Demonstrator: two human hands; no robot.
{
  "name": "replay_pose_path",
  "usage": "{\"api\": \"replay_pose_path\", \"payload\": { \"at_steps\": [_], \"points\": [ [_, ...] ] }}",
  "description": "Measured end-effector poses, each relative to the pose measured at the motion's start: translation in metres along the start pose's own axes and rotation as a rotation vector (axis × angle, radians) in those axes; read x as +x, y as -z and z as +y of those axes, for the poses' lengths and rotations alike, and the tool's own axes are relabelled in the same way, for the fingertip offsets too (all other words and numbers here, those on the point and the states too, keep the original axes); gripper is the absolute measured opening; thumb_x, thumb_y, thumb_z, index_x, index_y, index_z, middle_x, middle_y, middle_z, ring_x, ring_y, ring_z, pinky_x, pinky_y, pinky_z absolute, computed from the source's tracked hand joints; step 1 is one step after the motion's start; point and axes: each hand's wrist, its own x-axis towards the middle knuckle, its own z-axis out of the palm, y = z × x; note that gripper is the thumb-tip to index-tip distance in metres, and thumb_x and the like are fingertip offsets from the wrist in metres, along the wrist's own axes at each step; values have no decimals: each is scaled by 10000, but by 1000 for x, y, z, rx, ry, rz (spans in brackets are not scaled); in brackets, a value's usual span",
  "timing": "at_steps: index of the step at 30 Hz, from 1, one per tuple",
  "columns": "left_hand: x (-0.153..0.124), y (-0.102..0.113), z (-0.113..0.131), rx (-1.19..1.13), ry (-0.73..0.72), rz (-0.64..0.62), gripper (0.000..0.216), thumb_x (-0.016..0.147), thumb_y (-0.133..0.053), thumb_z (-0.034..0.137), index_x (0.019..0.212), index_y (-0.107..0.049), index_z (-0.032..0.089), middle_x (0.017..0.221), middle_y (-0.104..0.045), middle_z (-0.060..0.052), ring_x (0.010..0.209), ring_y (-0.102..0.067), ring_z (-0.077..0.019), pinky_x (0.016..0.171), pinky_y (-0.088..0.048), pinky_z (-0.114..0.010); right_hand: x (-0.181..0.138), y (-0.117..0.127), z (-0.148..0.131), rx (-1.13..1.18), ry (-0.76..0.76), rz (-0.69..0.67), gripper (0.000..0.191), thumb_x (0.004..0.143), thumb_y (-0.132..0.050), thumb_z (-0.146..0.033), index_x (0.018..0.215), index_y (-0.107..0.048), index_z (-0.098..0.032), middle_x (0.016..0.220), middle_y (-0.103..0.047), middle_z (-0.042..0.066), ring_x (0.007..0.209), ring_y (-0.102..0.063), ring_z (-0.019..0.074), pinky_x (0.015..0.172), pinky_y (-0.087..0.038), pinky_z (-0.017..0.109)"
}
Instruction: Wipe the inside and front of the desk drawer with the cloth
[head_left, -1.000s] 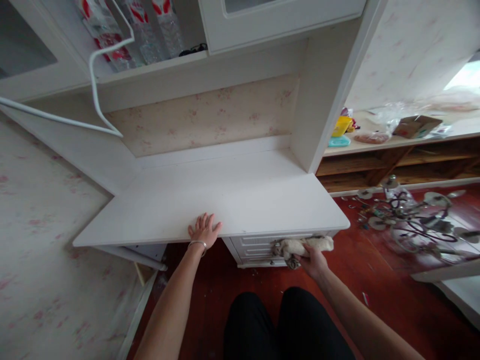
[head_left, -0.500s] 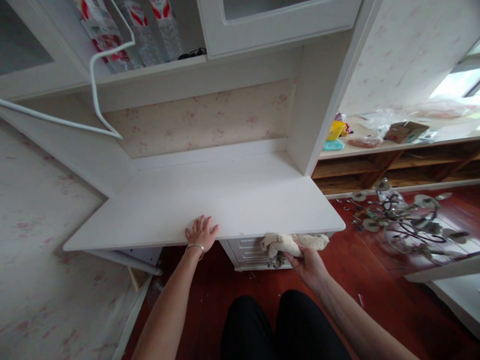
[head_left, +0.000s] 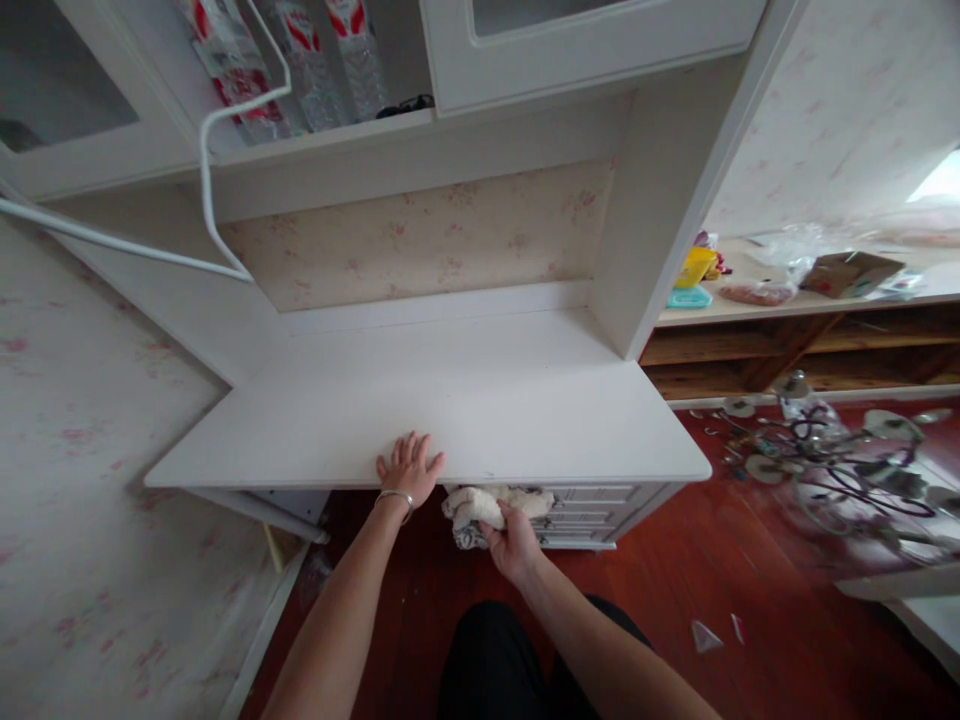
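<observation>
Cloth (head_left: 480, 504), pale and crumpled, sits just under the front edge of the desk (head_left: 487, 400), against the top of the drawer unit (head_left: 592, 500). The right hand (head_left: 514, 540) is closed around the lower part of it, and the fingers are buried in the folds. The left hand (head_left: 409, 466) lies flat and open on the desk close to the edge, with fingers spread and a thin bracelet (head_left: 394, 494) at the wrist; it holds nothing.

The work looks like wiping along the underside of the desk edge and the drawer fronts. To do it well, I would spread the cloth into a flatter pad, because a bunched lump touches only at a few points. The drawer fronts seem to have grooves, so a folded corner pushed into them would clean better than a broad pass. The left hand gives good support for leaning; the pressure should come from there, not from the right wrist. A metal lamp fitting (head_left: 840, 450) lies on the red floor (head_left: 675, 600), well apart to the right.
</observation>
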Motion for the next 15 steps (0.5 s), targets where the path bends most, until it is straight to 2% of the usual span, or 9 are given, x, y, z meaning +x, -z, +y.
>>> {"api": "replay_pose_path", "payload": {
  "at_steps": [5, 11, 15],
  "points": [
    [2, -3, -2, 6, 3, -3, 682, 836, -122, 673, 1425, -265, 360, 1543, -147, 23, 1404, -118, -291, 1060, -117, -651, 23, 31, -1, 39, -3, 114, 172, 756, -553, -145, 922, -582, -173, 862, -685, 22, 795, -658, 175, 651, -569, 279],
    [2, -3, -1, 8, 0, 5, 683, 840, -116, 672, 1426, -262, 355, 1543, -148, 18, 1402, -123, -290, 1056, -113, -659, 30, 67, -37, -5, 54, 220, 183, 732, -571, -151, 911, -571, -193, 821, -676, 2, 727, -651, 169, 582, -556, 256],
    [1, -2, 0, 10, 1, 16, 670, 846, -121, 662, 1421, -276, 354, 1542, -154, 17, 1400, -127, -292, 1055, -113, -658, 27, 83, -58, -142, 163, 192, 267, 659, -644, -160, 916, -580, -197, 821, -672, -15, 720, -642, 161, 564, -531, 232]
  ]
}}
